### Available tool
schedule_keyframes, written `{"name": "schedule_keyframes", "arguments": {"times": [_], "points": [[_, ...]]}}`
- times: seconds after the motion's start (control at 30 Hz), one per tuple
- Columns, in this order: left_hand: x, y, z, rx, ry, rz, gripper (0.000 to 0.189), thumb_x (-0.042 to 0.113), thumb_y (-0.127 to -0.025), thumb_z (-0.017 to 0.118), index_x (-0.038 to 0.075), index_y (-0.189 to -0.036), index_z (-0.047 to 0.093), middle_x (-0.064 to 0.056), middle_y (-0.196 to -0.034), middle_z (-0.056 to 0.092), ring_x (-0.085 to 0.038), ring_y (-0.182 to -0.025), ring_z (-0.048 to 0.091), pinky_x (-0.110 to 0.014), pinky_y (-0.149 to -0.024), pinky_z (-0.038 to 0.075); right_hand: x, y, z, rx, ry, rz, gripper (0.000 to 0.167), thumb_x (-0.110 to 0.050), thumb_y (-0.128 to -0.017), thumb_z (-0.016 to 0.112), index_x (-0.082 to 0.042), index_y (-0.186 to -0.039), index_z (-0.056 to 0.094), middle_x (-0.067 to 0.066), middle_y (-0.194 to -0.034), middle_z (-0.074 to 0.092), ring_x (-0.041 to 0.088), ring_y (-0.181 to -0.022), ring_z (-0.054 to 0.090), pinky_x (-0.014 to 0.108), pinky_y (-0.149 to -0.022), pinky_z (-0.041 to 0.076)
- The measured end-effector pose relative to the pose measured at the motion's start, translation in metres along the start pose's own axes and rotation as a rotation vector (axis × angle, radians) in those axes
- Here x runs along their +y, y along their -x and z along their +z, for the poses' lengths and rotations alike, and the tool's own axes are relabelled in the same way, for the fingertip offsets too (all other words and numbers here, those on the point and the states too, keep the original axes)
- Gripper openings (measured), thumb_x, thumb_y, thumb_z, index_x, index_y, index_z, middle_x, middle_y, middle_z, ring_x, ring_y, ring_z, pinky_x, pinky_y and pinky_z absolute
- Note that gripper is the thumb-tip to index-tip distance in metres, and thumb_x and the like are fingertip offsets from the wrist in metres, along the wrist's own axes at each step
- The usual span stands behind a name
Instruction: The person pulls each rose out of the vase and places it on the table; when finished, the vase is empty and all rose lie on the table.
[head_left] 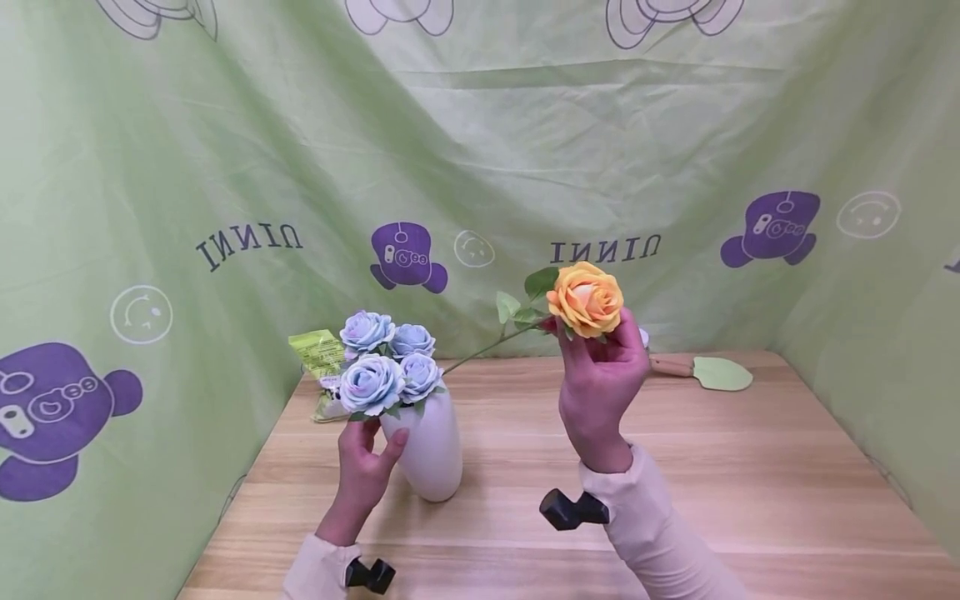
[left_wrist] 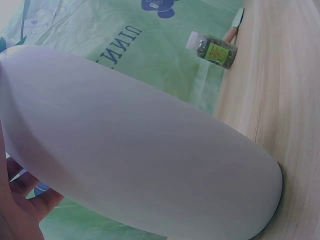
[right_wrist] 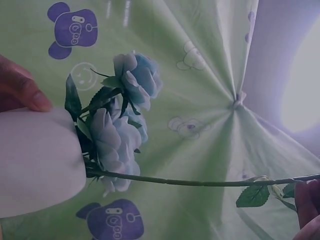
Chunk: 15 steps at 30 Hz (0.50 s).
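The left grip [head_left: 364, 472] is clasping the white vase [head_left: 432, 454] while the right grip [head_left: 602, 390], pinching the orange rose [head_left: 587, 300], is apparently guiding its stem [right_wrist: 200, 183], likely requiring axial alignment next.

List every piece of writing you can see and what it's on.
"INNIU": green cloth, twice in the head view, letters seemingly flipped.
Cut off: dark mark at that view's right edge.
Too small to read: green packet.
Too blurred: jar label.
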<state>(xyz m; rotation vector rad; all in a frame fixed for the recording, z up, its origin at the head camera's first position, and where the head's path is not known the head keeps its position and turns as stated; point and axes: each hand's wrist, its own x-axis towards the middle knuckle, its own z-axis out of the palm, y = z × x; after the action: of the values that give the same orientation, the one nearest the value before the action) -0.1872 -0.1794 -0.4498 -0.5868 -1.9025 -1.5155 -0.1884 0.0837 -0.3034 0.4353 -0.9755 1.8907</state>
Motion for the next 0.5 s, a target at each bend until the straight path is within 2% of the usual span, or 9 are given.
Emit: {"name": "schedule_keyframes", "arguments": {"times": [0.2, 0.33, 0.5], "points": [[-0.002, -0.001, 0.0, 0.005, 0.014, -0.009, 0.063, -0.004, -0.08, 0.069, -0.003, -0.14, 0.049, 0.009, -0.138, 0.057, -0.005, -0.123, 0.057, -0.014, -0.107, 0.046, -0.009, -0.013, -0.001, 0.018, -0.059, -0.014, 0.036, 0.013, -0.079, 0.074, 0.005, -0.114, 0.068, 0.011, -0.107, 0.074, 0.016, -0.083, 0.076, 0.031, -0.071, 0.064], [-0.003, -0.002, 0.0, 0.003, 0.008, -0.006, 0.064, -0.005, -0.08, 0.068, -0.002, -0.141, 0.048, 0.006, -0.138, 0.057, -0.006, -0.124, 0.057, -0.015, -0.108, 0.046, -0.019, -0.023, -0.004, 0.034, -0.143, -0.029, 0.038, 0.015, -0.079, 0.073, 0.01, -0.116, 0.066, 0.017, -0.106, 0.073, 0.02, -0.081, 0.076, 0.033, -0.069, 0.064], [-0.001, -0.001, -0.002, 0.0, 0.01, -0.038, 0.065, -0.008, -0.079, 0.068, -0.001, -0.141, 0.048, 0.008, -0.138, 0.057, -0.006, -0.124, 0.057, -0.015, -0.108, 0.046, -0.029, -0.03, -0.013, 0.054, -0.172, -0.049, 0.038, 0.018, -0.077, 0.073, 0.013, -0.113, 0.065, 0.021, -0.104, 0.072, 0.023, -0.078, 0.075, 0.034, -0.066, 0.064]]}}
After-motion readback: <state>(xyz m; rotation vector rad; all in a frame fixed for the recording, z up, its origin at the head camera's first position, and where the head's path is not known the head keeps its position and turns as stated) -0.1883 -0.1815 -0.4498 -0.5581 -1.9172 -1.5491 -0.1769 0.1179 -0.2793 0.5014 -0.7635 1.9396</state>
